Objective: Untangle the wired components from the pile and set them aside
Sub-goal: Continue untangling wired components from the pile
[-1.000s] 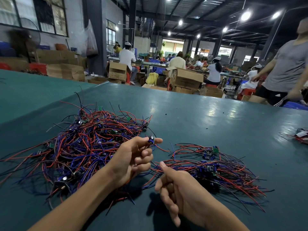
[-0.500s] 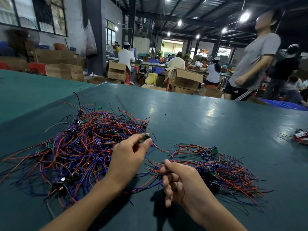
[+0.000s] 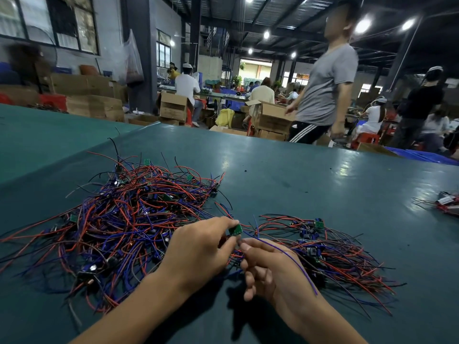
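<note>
- Both hands have drawn together since half a second ago. The left hand (image 3: 198, 247) has slid right and down from the edge of the heap, and the right hand (image 3: 270, 269) has lifted its fingertips to meet it at lower centre.
- Behind the table, the person in a grey T-shirt (image 3: 327, 88) has walked leftward, from the upper right toward the upper middle.
- The left hand pinches a small green circuit board (image 3: 235, 229) between thumb and forefinger, held just above the table top.
- The right hand's thumb and forefinger pinch a thin blue wire (image 3: 293, 261) close beside that board. Its other fingers curl loosely underneath.
- From that pinch the thin blue wire trails over the back of the right hand toward the lower right.
- A large tangled pile of red, blue and black wires (image 3: 129, 214), studded with small boards and dark components, fills the left middle of the frame, just left of the left hand.
- A smaller, flatter bundle of like wired components (image 3: 330, 252) lies at right of centre, just beyond the right hand and partly hidden by it.
- Both piles rest on the dark teal table surface (image 3: 298, 184), as does a small red-and-white cluster of wires (image 3: 447, 204) at the right edge, well apart from the hands.
- Brown cardboard boxes (image 3: 173, 105) and seated workers stand beyond the far edge of the table.
</note>
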A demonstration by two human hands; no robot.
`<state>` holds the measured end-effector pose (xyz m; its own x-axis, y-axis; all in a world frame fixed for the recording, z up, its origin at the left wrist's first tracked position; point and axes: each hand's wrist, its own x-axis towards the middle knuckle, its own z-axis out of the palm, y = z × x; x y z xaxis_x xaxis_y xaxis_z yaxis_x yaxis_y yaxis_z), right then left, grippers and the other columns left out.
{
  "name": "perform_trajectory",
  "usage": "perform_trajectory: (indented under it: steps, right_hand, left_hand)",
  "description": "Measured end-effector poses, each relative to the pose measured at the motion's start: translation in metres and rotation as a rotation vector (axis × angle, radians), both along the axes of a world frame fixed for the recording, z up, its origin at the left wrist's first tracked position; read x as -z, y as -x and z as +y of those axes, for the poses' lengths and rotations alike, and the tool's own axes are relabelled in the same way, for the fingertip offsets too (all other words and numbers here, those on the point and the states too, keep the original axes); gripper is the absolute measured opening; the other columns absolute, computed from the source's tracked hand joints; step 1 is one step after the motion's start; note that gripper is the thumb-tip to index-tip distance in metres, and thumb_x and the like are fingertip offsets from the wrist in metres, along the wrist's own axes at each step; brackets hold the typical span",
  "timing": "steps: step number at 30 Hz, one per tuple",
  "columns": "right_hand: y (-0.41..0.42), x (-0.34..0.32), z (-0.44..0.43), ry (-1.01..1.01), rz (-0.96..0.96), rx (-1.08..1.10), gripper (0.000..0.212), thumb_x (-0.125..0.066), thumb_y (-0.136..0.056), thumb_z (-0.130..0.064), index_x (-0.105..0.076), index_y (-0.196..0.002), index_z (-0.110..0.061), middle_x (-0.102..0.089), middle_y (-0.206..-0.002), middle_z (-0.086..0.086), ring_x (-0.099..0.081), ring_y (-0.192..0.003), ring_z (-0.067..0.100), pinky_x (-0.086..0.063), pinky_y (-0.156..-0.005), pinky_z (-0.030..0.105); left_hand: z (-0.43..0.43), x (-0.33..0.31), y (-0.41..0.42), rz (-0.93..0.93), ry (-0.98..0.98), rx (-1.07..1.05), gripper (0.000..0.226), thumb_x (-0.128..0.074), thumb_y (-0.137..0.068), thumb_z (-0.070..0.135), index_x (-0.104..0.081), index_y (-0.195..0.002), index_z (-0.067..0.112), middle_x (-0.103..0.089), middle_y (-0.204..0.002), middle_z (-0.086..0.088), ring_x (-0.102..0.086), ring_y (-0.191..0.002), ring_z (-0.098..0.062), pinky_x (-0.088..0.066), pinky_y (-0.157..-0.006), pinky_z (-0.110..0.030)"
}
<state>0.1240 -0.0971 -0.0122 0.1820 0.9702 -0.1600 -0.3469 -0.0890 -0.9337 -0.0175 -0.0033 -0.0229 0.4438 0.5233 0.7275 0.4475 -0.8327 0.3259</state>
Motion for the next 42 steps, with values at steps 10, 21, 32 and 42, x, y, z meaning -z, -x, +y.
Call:
perform_trajectory:
  steps: [10,21,32,42]
  right_hand:
    - [-0.009,-0.005,-0.001,-0.188,-0.039,0.128,0.029,-0.081,-0.074,-0.023,-0.079,-0.099,-0.01,-0.062,-0.071,0.012,-0.053,-0.046,0.016,-0.049,-0.04,0.028]
    - [-0.026,-0.009,-0.002,-0.231,-0.238,0.018,0.053,-0.084,-0.07,-0.049,-0.078,-0.107,-0.011,-0.052,-0.062,0.002,-0.04,-0.045,0.015,-0.044,-0.039,0.025]
    - [-0.041,-0.022,-0.003,-0.234,-0.057,0.231,0.016,-0.073,-0.081,-0.019,-0.076,-0.081,-0.004,-0.058,-0.065,0.01,-0.05,-0.044,0.014,-0.044,-0.037,0.027]
    - [-0.095,-0.026,-0.003,-0.172,-0.046,0.59,0.015,-0.067,-0.093,-0.015,-0.072,-0.092,-0.001,-0.057,-0.061,0.001,-0.049,-0.046,0.01,-0.042,-0.039,0.023]
  left_hand:
    - [-0.002,-0.003,0.0,0.139,0.027,0.258,0.033,-0.054,-0.099,0.037,-0.07,-0.119,0.017,-0.075,-0.103,0.002,-0.07,-0.092,-0.019,-0.056,-0.076,-0.036]
    - [-0.007,-0.001,-0.004,0.153,0.337,0.52,0.031,-0.044,-0.106,0.04,-0.067,-0.102,0.019,-0.064,-0.081,0.011,-0.061,-0.074,-0.01,-0.049,-0.069,-0.035]
    - [-0.004,0.003,-0.007,0.114,0.243,0.395,0.036,-0.044,-0.105,0.04,-0.063,-0.133,0.027,-0.056,-0.073,0.03,-0.055,-0.072,0.013,-0.041,-0.071,-0.011]
    - [0.002,0.006,-0.002,0.091,0.126,0.266,0.022,-0.057,-0.101,0.038,-0.072,-0.109,0.023,-0.065,-0.083,0.021,-0.064,-0.077,-0.004,-0.053,-0.07,-0.028]
